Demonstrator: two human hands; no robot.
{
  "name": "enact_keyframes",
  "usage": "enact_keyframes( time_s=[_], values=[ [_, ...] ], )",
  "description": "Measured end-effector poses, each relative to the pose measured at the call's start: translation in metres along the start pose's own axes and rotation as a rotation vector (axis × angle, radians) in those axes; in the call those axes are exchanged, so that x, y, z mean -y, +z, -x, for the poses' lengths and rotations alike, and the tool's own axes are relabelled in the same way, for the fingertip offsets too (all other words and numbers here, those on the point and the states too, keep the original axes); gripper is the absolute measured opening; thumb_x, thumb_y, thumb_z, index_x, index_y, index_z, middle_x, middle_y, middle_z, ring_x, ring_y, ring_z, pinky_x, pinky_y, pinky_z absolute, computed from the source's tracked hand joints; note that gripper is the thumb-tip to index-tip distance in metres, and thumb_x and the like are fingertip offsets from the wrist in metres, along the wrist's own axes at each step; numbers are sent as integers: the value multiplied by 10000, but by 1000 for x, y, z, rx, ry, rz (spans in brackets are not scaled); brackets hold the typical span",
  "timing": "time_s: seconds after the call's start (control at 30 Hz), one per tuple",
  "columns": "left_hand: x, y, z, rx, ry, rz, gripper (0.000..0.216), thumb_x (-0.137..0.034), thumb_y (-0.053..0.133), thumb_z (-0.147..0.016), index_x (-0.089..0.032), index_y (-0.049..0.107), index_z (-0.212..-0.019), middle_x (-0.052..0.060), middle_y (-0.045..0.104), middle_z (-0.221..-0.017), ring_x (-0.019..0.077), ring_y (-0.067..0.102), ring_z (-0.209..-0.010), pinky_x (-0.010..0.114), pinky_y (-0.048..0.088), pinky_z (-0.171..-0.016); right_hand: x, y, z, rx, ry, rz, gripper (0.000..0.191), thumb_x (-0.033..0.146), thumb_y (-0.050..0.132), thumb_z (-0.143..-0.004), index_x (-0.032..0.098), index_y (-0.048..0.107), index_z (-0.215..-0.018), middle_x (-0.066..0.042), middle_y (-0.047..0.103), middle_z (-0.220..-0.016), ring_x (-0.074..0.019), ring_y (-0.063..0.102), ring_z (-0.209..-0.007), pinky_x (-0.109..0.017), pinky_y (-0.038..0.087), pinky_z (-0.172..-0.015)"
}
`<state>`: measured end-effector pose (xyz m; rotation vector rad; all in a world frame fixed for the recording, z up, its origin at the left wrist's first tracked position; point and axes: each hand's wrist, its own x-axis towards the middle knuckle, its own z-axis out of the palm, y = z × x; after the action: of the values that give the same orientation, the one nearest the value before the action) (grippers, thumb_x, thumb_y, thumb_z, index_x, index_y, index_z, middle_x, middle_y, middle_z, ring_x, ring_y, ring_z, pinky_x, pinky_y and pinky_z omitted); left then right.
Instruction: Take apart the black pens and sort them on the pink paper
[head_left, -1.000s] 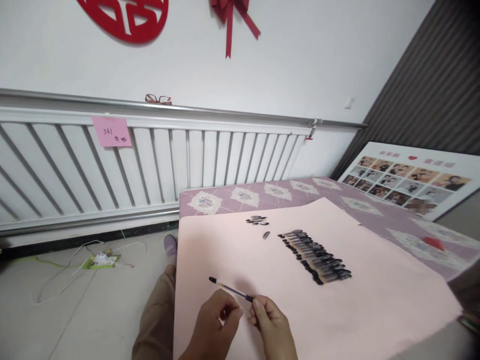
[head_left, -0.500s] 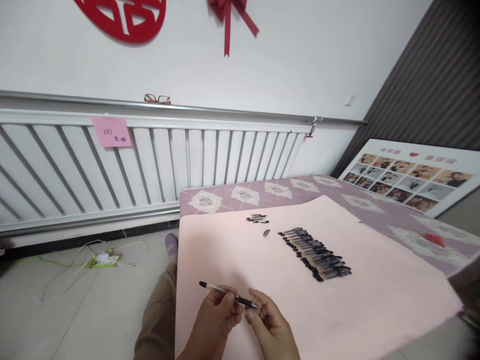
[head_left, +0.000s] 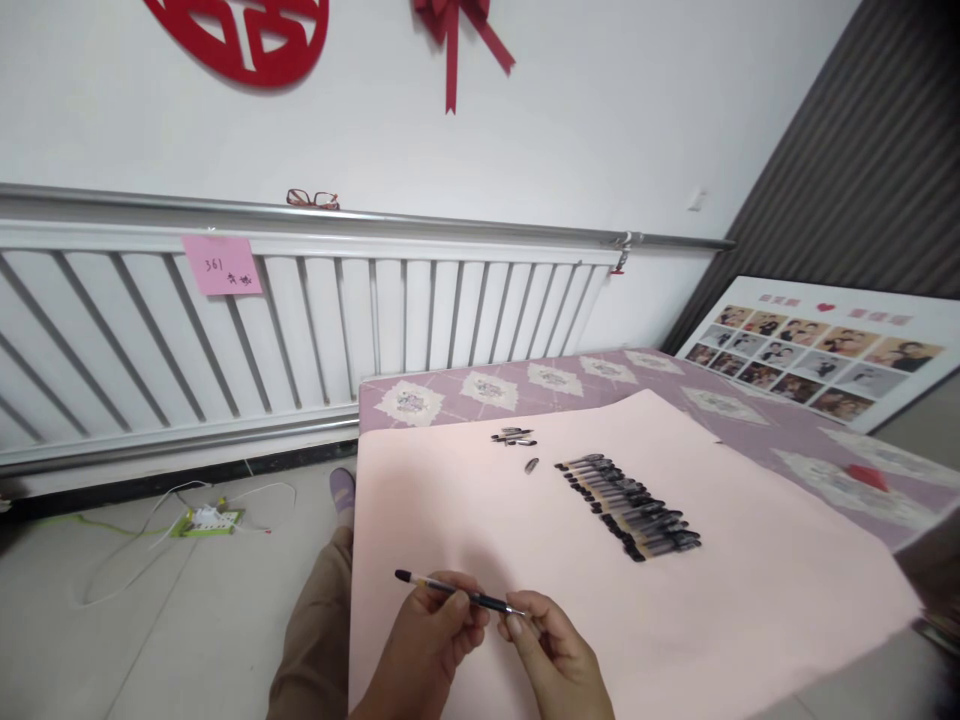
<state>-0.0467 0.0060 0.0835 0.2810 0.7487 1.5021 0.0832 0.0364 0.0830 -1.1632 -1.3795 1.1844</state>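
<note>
My left hand (head_left: 431, 645) pinches the middle of a thin black-and-clear pen (head_left: 427, 582) held level above the pink sheet (head_left: 750, 620). My right hand (head_left: 551, 655) has its fingertips closed at the pen's tip end, on the right. The pen's black cap end points left. Farther back on the sheet lies a neat row of several similar pens (head_left: 630, 505). Behind that row sit a small cluster of black pen caps (head_left: 513, 437) and one loose cap (head_left: 532, 465).
The pink sheet covers a table with a purple patterned cloth (head_left: 525, 385). A white radiator (head_left: 262, 330) with a pink note (head_left: 222, 265) and glasses (head_left: 312, 199) on top lines the wall. A photo board (head_left: 817, 350) leans at right. A power strip (head_left: 202, 520) lies on the floor.
My left hand has taken hold of the pen's middle, and the pen has shifted left and levelled out. My right hand slid toward the pen's tip end.
</note>
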Motion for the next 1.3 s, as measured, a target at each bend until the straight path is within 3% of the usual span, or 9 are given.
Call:
enact_keyframes(
  time_s=[0.23, 0.67, 0.8, 0.93, 1.07, 1.3],
  values=[
    [-1, -1, 2, 53, -2, 0, 228, -276, 767, -576, -146, 652, -724, 27, 643, -628, 100, 560, -608, 226, 397, -581, 5, -6, 0, 128, 11, 86, 288, 489, 595, -684, 204, 599, -725, 4, 592, -610, -154, 553, -612, -240, 453, -597],
    [8, 5, 5, 35, 44, -56, 225, -296, 762, -568, -147, 658, -700, 28, 653, -582, 114, 570, -580, 237, 390, -559, 5, -2, 6, 34, -151, 348, 318, 440, 425, -806, 221, 443, -576, 39, 422, -542, -129, 439, -519, -211, 370, -493],
    [8, 5, 4, 27, 41, -41, 209, -272, 769, -560, -141, 655, -677, 20, 653, -587, 108, 578, -571, 236, 400, -563, 7, -2, 6, 43, -111, 365, 396, 477, 369, -826, 222, 392, -525, 42, 398, -493, -123, 414, -475, -216, 330, -453],
    [4, 5, 4, -14, 26, -31, 206, -258, 768, -563, -138, 651, -683, 17, 646, -596, 105, 582, -580, 234, 412, -580, 13, -5, 4, 141, -68, 294, 396, 456, 334, -846, 214, 477, -568, 31, 462, -512, -130, 476, -508, -219, 378, -509],
    [0, 4, 5, -51, 35, -26, 214, -258, 762, -572, -143, 650, -713, 21, 655, -654, 103, 584, -602, 236, 422, -601, 14, -5, 4, 69, -114, 198, 252, 440, 451, -794, 216, 565, -793, 14, 559, -647, -145, 544, -626, -216, 431, -600],
    [3, 6, 6, -31, 8, -42, 219, -268, 769, -559, -142, 646, -690, 20, 649, -623, 108, 581, -585, 243, 419, -590, 3, -2, 8, 65, -221, 344, 276, 418, 416, -826, 222, 488, -645, 28, 495, -601, -134, 492, -570, -217, 386, -565]
  ],
)
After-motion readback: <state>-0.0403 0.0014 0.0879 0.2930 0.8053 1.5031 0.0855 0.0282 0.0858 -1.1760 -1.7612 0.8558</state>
